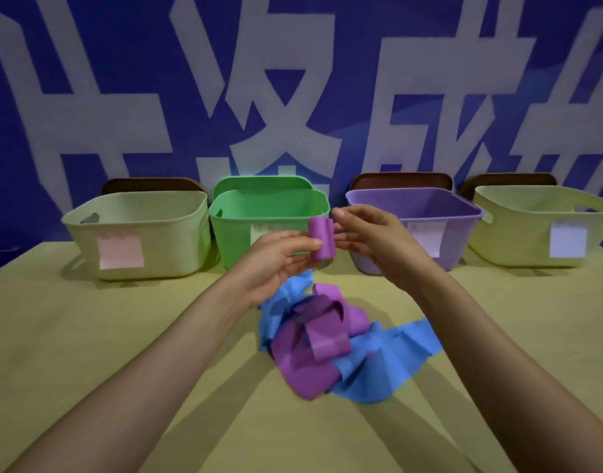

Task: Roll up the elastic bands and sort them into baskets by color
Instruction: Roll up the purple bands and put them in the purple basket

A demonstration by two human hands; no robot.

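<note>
Head view: a small purple roll of elastic band is being held in the air between both hands, above the yellow-green tabletop and in front of the gap between the green plastic basket and the purple plastic basket. The roll is being pinched at its lower left side by the thumb and fingers of the left hand, and its right edge is being gripped by the curled fingers of the right hand.

The roll's long axis is being kept near upright, so its open ends are facing up and down and its curved wall is being presented to the camera.

Several risks are being carried here, as a judgement. If either pinch is being loosened too early, the springy layers are likely to uncoil. With the green basket just behind, the roll could be dropped into the wrong colour. Whether a tail is running down to the loose purple bands tangled with the blue band on the table cannot be told; if so, the heap could be dragged along.
</note>
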